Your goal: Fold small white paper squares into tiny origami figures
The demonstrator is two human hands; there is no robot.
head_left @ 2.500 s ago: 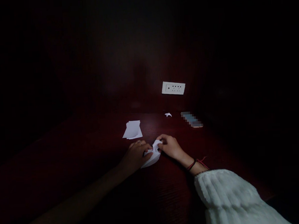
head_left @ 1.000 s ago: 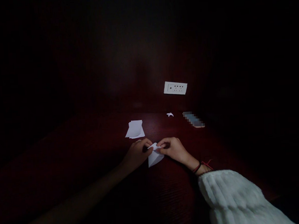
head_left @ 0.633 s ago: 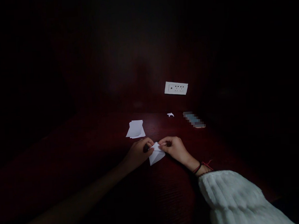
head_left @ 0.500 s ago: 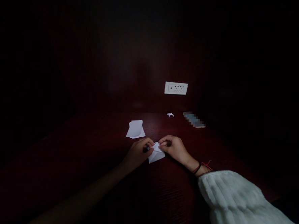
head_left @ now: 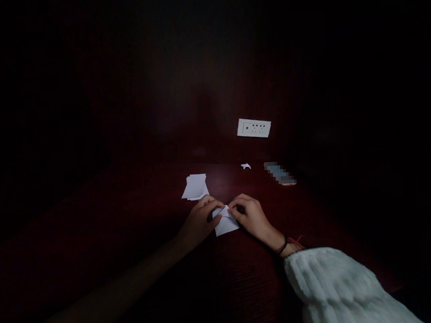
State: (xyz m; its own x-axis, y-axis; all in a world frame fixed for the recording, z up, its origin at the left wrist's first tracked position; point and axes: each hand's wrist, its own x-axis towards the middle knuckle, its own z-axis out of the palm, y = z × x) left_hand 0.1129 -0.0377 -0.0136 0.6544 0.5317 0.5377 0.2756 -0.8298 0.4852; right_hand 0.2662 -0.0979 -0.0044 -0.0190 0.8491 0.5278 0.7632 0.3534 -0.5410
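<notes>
A small white sheet of paper [head_left: 226, 225], creased and partly folded, lies on the dark red table between my hands. My left hand [head_left: 202, 220] is at its left side, with the fingertips and thumb closed on the upper left edge. At the upper right, my right hand [head_left: 252, 214] pinches the paper's top edge between thumb and fingers. The two sets of fingertips nearly meet at the top of the sheet and hide part of the fold.
A stack of white paper [head_left: 195, 186] lies just beyond my left hand. Farther back are a small folded white paper piece [head_left: 245, 166] and a phone [head_left: 280, 173] with a blurred screen. A white socket plate [head_left: 254, 128] is on the back wall.
My left fingers have moved slightly right along the paper's top edge, closer to my right fingertips. The paper has turned a little, and its top fold sits differently.
</notes>
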